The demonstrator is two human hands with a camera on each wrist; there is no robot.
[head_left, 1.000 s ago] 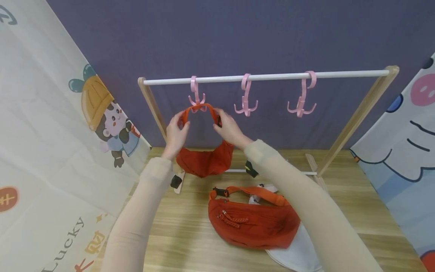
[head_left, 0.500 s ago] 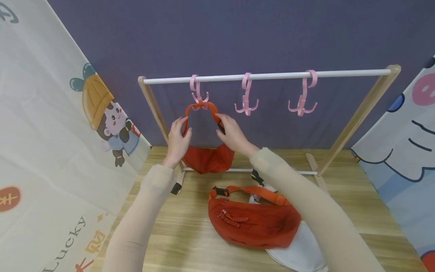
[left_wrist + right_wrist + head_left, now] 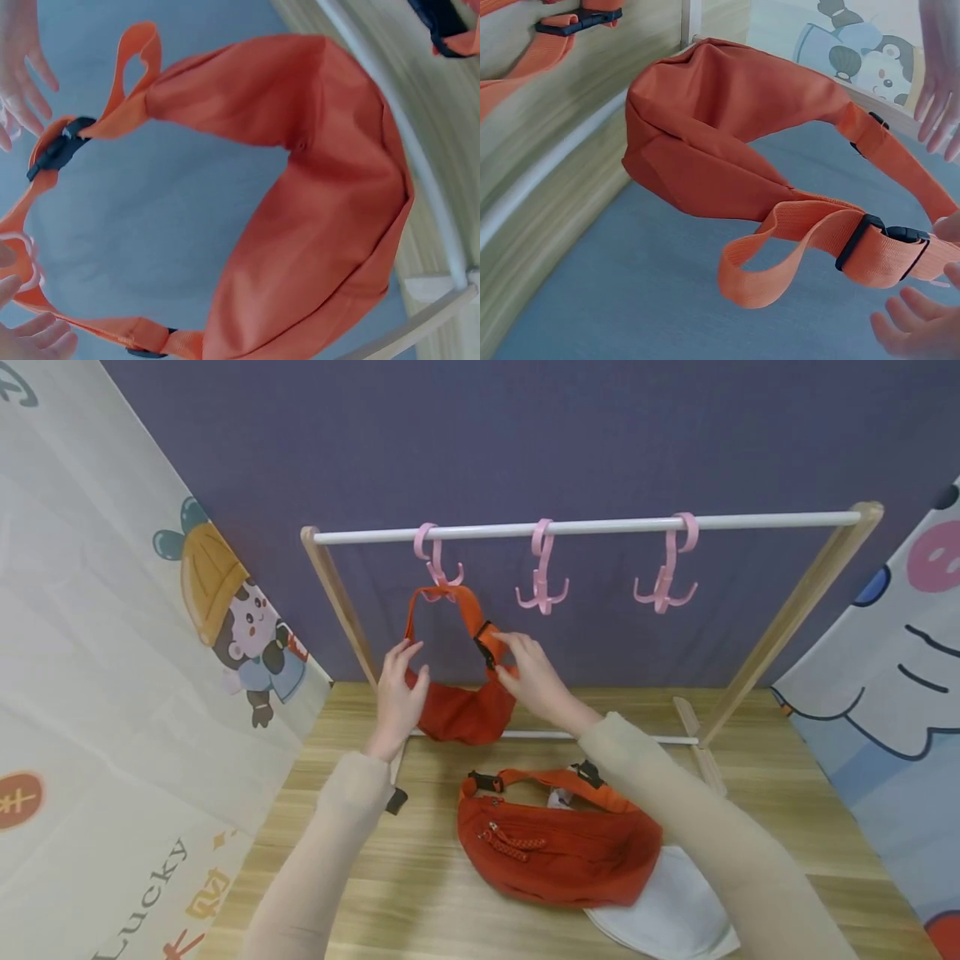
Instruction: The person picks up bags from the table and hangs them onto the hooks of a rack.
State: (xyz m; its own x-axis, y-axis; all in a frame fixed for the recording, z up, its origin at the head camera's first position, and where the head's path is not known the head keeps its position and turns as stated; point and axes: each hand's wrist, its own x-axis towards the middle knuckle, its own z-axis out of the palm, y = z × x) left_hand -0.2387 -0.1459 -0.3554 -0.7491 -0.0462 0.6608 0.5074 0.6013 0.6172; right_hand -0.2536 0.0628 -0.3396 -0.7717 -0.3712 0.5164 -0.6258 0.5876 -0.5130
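Note:
An orange-red waist bag [image 3: 467, 714] hangs by its strap [image 3: 470, 607] from the left pink hook [image 3: 442, 578]. To its left, my left hand [image 3: 396, 693] has relaxed fingers close beside the strap and holds nothing. My right hand [image 3: 536, 678] is on the other side, its loosely bent fingers near the black buckle [image 3: 485, 645]. In the left wrist view the bag's body [image 3: 322, 202] hangs below a closed strap loop, both hands apart from it at the edge. A spare loop of webbing [image 3: 757, 277] sticks out beside the buckle in the right wrist view.
A second orange-red waist bag [image 3: 558, 852] lies on the wooden table [image 3: 390, 877], partly over a white round-edged item [image 3: 667, 902]. Two more pink hooks hang on the rack's white bar [image 3: 607, 527]. Wooden rack legs [image 3: 795, 618] stand at both sides.
Both hands have let go of the strap and moved down and outward, the right one to the right. The waist bag now hangs from the left hook, which has turned slightly.

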